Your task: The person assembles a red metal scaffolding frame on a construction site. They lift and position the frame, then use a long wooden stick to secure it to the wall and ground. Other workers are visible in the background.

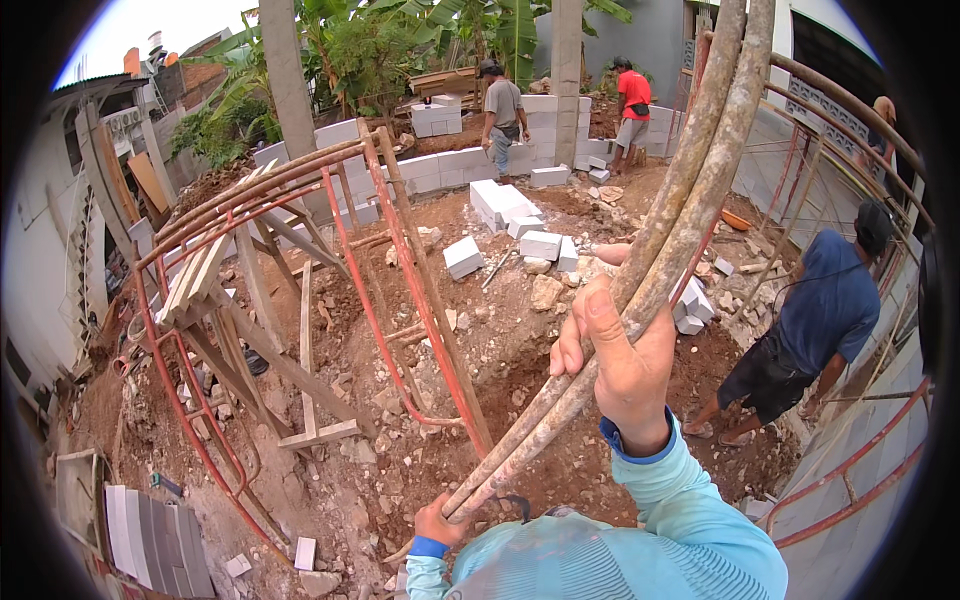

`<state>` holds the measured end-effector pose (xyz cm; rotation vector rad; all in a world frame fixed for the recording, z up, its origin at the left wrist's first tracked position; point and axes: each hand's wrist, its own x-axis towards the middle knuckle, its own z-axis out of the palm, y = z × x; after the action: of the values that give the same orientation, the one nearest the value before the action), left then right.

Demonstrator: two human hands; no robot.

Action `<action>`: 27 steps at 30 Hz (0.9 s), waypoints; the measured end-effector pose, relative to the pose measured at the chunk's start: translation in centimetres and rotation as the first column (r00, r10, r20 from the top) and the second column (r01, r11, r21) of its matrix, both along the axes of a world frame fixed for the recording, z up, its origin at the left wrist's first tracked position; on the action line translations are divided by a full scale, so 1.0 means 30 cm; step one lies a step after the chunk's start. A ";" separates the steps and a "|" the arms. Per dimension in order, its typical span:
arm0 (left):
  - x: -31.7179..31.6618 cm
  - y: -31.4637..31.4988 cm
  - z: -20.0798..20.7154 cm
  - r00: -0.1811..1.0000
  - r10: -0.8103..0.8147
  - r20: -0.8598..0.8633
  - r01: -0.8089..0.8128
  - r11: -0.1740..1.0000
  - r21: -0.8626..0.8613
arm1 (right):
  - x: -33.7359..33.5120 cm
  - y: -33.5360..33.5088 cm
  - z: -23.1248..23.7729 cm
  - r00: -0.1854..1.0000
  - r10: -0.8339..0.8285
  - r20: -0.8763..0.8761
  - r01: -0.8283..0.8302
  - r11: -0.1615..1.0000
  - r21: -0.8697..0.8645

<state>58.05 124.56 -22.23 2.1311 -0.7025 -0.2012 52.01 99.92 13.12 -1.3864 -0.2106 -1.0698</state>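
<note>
From the head view: holding two long poles (705,190) with both hands. Gripping the middle with the right hand (638,365), with fingers curled around both and the thumb pointing up. Gripping the low ends with the left hand (438,522), closed too, near the bottom edge. Running side by side, slanting from low in the middle up and right, past the top edge. Looking brown and gray, with lots of pale spots. Wearing light blue sleeves (690,520) with darker blue cuffs at the wrists.

To the left of the poles, a red metal frame (438,325) with bent tubes. Next to it, a wooden stand (288,365) made of boards. Low on the left, a row of gray blocks (150,540). All around, brown dirt (540,405) with many stones.

Past the hands, white blocks (500,205) in a messy pile. Behind those, a low block wall (440,170) and big green plants (370,60). By the wall, a person in a gray shirt (503,110) and a person in a red shirt (633,92). Over to the right, a person in a dark blue shirt (825,290), well apart from the poles.
</note>
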 end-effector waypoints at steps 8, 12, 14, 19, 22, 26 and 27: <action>-0.054 0.097 -0.227 0.997 0.053 -0.055 -0.041 0.978 0.207 | -0.005 -0.033 -0.278 0.993 0.017 -0.121 0.009 0.976 0.216; -0.088 0.117 -0.263 0.985 0.049 -0.165 0.001 0.956 0.293 | -0.043 -0.062 -0.384 0.981 -0.024 -0.193 0.094 0.927 0.364; -0.100 0.148 -0.311 0.978 0.074 -0.196 -0.008 0.949 0.314 | -0.043 -0.070 -0.445 0.971 -0.059 -0.231 0.154 0.895 0.420; -0.063 0.144 -0.382 0.966 0.015 -0.258 0.059 0.959 0.277 | -0.081 -0.084 -0.528 0.969 -0.066 -0.239 0.186 0.830 0.526; -0.020 0.241 -0.599 0.988 -0.109 -0.106 0.126 0.977 0.173 | -0.085 -0.063 -0.566 0.967 -0.057 -0.249 0.193 0.805 0.562; 0.018 0.243 -0.634 0.962 -0.149 -0.227 0.204 0.948 0.246 | -0.113 -0.079 -0.640 0.958 -0.098 -0.271 0.246 0.770 0.589; 0.025 0.244 -0.661 0.964 -0.147 -0.220 0.200 0.949 0.244 | -0.118 -0.083 -0.660 0.954 -0.112 -0.277 0.262 0.758 0.597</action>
<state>58.81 131.88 -42.04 2.2576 -0.7805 -0.6283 48.47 97.44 -6.69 -0.9050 0.4422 -1.0067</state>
